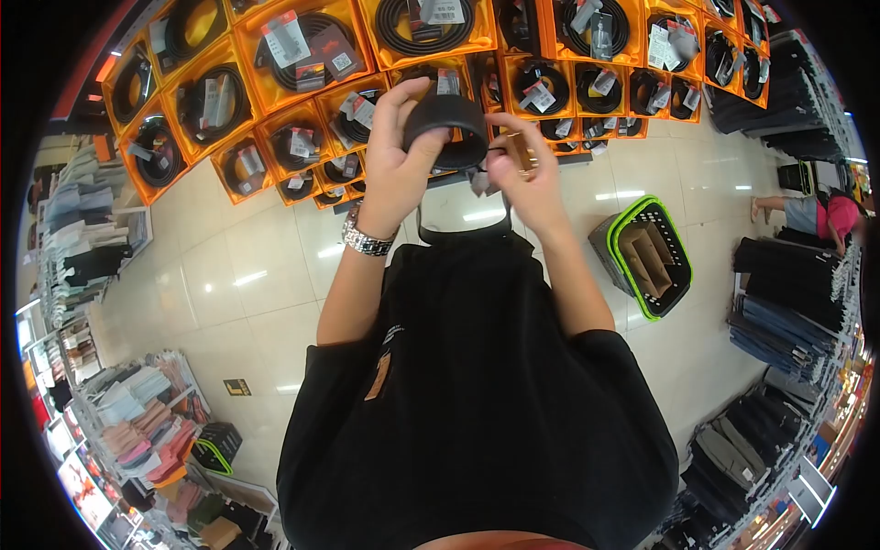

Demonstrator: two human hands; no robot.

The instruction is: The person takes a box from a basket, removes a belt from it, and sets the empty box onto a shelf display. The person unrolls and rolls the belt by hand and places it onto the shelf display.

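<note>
Coiled in front of me is a black belt [446,114], held up before the display of boxed belts. My left hand [401,156] wears a metal watch and is closed round the left side of the coil, thumb against its lower edge. My right hand [529,174] is at the coil's right side, its fingers pinched on a gold-coloured buckle [522,154]. A small grey tag [480,181] hangs between the hands. Below them a black strap loop [463,236] hangs close to my black shirt.
Orange boxes [302,147] with coiled belts fill the display ahead. A green-rimmed black basket [649,258] holding brown cardboard stands on the floor at right. Clothes racks [788,302] line the right side, folded clothes [137,403] the left. A person in pink [839,220] is at far right.
</note>
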